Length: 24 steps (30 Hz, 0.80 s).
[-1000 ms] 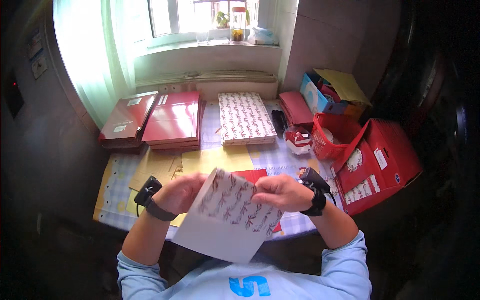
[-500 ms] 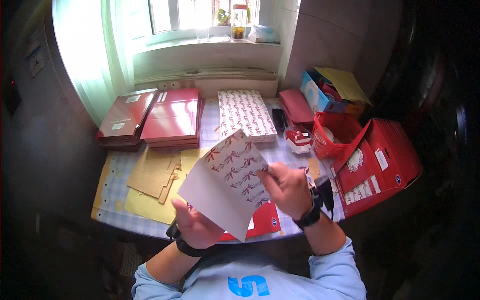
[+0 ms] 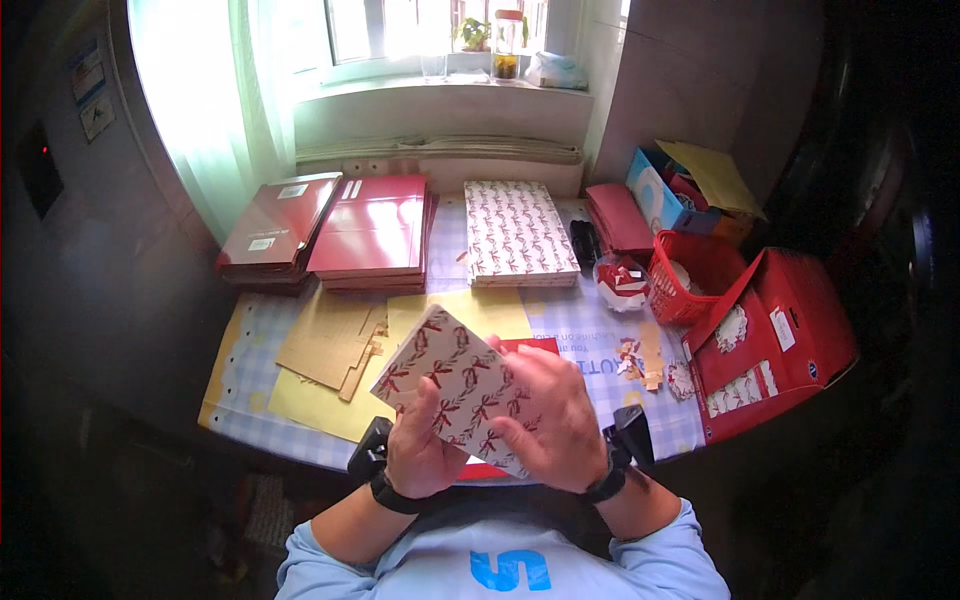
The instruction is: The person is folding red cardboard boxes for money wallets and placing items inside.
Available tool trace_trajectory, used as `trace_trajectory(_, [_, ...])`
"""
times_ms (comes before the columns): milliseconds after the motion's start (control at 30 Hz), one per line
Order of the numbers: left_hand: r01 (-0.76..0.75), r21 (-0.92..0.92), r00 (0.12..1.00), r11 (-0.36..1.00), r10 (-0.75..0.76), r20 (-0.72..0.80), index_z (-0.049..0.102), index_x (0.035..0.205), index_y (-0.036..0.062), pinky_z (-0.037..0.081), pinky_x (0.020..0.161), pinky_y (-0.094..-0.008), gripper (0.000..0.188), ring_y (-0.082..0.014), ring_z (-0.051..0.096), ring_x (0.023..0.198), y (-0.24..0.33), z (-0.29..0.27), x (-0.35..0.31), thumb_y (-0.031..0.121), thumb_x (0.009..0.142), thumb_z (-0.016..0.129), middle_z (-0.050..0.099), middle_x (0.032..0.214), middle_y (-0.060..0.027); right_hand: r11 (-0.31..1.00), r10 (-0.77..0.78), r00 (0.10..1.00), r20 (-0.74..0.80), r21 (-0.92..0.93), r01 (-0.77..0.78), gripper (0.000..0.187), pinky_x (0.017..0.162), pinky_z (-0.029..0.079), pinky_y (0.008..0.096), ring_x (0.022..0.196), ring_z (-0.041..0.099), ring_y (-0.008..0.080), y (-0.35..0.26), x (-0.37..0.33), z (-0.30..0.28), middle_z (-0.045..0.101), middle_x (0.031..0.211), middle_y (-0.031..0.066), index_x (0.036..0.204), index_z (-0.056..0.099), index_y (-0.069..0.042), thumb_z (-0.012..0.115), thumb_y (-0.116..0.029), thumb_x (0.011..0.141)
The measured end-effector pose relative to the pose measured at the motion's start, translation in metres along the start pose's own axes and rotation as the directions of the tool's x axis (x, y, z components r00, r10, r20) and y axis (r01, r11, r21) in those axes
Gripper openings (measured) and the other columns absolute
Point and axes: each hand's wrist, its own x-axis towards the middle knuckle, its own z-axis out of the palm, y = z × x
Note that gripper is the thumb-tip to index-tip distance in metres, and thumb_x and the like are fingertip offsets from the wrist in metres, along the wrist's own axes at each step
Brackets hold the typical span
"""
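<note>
A white card [image 3: 465, 385] printed with red bows and sprigs is folded over and held tilted above the near part of the table. My left hand [image 3: 425, 450] grips its lower left edge, thumb on the printed face and fingers behind. At the right side, my right hand [image 3: 550, 415] holds it, thumb on the face and fingers along the upper right edge. That hand is slightly blurred. A red flat piece [image 3: 540, 346] lies underneath, mostly hidden by the hands and card.
Two stacks of dark red folders, one [image 3: 368, 225] beside the other [image 3: 275, 225], stand at back left. A patterned stack [image 3: 520, 230] is behind the card. Cardboard [image 3: 325, 340] lies on yellow paper [image 3: 460, 308]. At right are a red basket [image 3: 690, 275] and a red box [image 3: 775, 345].
The card was open with its plain white inside showing; now it is folded over, printed side up. My right hand has moved lower left on it. The whole view has shifted slightly.
</note>
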Motion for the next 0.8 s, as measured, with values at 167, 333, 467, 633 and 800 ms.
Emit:
trace_trajectory(167, [-0.026,0.057,1.0,0.998,0.026,-0.002,0.043,0.127,-0.0002,0.054,0.086,-0.0393,0.043,-0.0262,0.064,0.103,0.004,-0.008,0.003,0.033,0.1,0.042,0.06,0.117,-0.0171,0.487,0.315,0.826,0.467,0.668,-0.563,0.025,0.072,0.052,0.0236,0.082,0.064,0.0082,0.032,-0.018,0.0,0.069,0.091,0.0047,0.108,0.059,0.003,0.063,-0.015,0.092])
trace_trajectory(333, [-0.079,0.174,0.988,0.982,0.1,-0.117,0.054,0.117,-0.0009,0.052,0.079,-0.0307,0.04,-0.0167,0.064,0.091,-0.003,-0.033,0.012,0.035,0.099,0.048,0.065,0.104,-0.0104,0.488,0.328,0.795,0.511,0.629,-0.606,0.024,0.074,0.052,0.0245,0.085,0.064,0.0086,0.032,-0.031,0.008,0.07,0.094,0.0074,0.108,0.063,0.002,0.061,-0.016,0.093])
trace_trajectory(467, [-0.091,0.428,0.967,0.899,0.183,-0.179,0.06,0.109,-0.0008,0.05,0.072,-0.025,0.039,-0.0102,0.061,0.08,-0.003,-0.035,0.018,0.035,0.098,0.051,0.066,0.093,-0.0049,0.562,0.276,0.845,0.457,0.637,-0.528,0.025,0.075,0.052,0.0245,0.085,0.064,0.0086,0.029,-0.033,0.009,0.07,0.096,0.0079,0.113,0.063,0.002,0.059,-0.014,0.094])
trace_trajectory(633, [-0.123,0.408,0.964,0.905,0.207,-0.168,0.059,0.11,-0.0009,0.049,0.073,-0.0242,0.038,-0.0099,0.061,0.081,-0.005,-0.032,0.022,0.034,0.098,0.05,0.066,0.096,-0.0058,0.651,0.277,0.827,0.489,0.538,-0.536,0.026,0.077,0.052,0.0251,0.088,0.063,0.0096,0.029,-0.031,0.007,0.07,0.098,0.0089,0.114,0.062,0.003,0.055,-0.015,0.096])
trace_trajectory(800, [-0.09,0.351,0.995,0.932,0.098,-0.004,0.054,0.109,0.0,0.047,0.076,-0.0224,0.029,-0.0085,0.057,0.088,-0.014,-0.039,0.008,0.027,0.099,0.05,0.062,0.102,-0.0065,0.178,0.389,0.783,0.486,0.794,-0.581,0.029,0.084,0.051,0.0291,0.095,0.063,0.0143,0.035,-0.029,0.005,0.066,0.107,0.013,0.118,0.057,0.006,0.052,-0.014,0.097])
